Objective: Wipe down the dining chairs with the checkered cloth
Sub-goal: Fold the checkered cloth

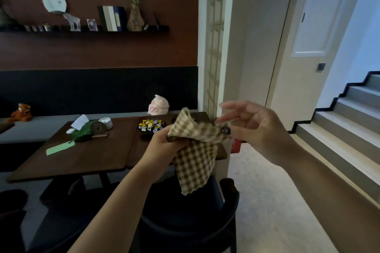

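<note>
left hand (164, 141) gripping checkered cloth (195, 150), right hand (253, 127) pinching its corner, above dark chair (185, 222)

The dark wooden counter (98, 156) is the landmark. Its near half shows bare wood, open to a passing hand. Its far half is crowded: a flat pale green phone (60, 148), a crumpled green cloth heap (83, 132) with a round brown disc against it, a white bowl (106, 122), and a dark plate of yellow-wrapped sweets (150, 125). Just in front of the counter, the dark blue curved-back dining chair (191, 217) blocks the way low down, and the green-and-cream checkered cloth (195, 162) hangs over its back. Right of the counter, a cream pillar (218, 47) stands at its far corner; beyond it pale speckled floor (267, 201) lies open up to grey stairs (349, 129).
</note>
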A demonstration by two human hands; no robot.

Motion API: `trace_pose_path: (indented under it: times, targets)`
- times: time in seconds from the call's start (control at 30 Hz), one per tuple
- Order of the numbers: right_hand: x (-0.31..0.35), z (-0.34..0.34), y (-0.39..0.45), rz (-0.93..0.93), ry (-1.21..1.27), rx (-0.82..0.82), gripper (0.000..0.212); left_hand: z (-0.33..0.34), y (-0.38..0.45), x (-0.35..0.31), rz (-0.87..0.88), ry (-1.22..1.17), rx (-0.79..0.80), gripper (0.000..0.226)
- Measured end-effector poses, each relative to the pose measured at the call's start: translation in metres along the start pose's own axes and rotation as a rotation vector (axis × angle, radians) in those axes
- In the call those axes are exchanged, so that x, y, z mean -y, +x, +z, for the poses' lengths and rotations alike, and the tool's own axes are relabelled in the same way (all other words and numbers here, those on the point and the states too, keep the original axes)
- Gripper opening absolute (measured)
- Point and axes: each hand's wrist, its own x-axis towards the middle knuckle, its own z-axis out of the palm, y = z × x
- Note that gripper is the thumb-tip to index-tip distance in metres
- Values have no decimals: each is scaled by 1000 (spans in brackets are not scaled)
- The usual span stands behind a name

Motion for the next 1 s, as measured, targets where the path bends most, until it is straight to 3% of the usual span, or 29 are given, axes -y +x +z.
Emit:
trace_pose_path:
  times: [0.07, 0.2, 0.33, 0.43, 0.53, 0.63, 0.83, 1.0]
  targets:
    - [-5, -4, -6, 55, 7, 39, 38, -2, 3, -4, 23, -2, 58, 42]
    - [-21, -4, -3, 55, -300, -195, 35, 2, 11, -7, 132, 190, 78, 34]
    - [-42, 2, 2, 308, -523, -39, 51, 12, 15, -1, 252, 359, 128, 33]
    - [-59, 5, -1, 373, -556, -34, 32, 15, 17, 9, 217, 300, 109, 30]
    - [-72, 5, -6, 390, -520, -104, 14, 11, 17, 21, 82, 143, 92, 29]
    - [-85, 5, -9, 416, -470, -198, 11, 9, 14, 38, -76, -56, 102, 34]
    - [-129, 3, -17, 641, -257, -354, 8, 26, 21, 90, -29, 248, -1, 21]
    - [-173, -7, -40, 799, -153, -478, 21, 38, 38, 136, -102, 275, -41, 24]
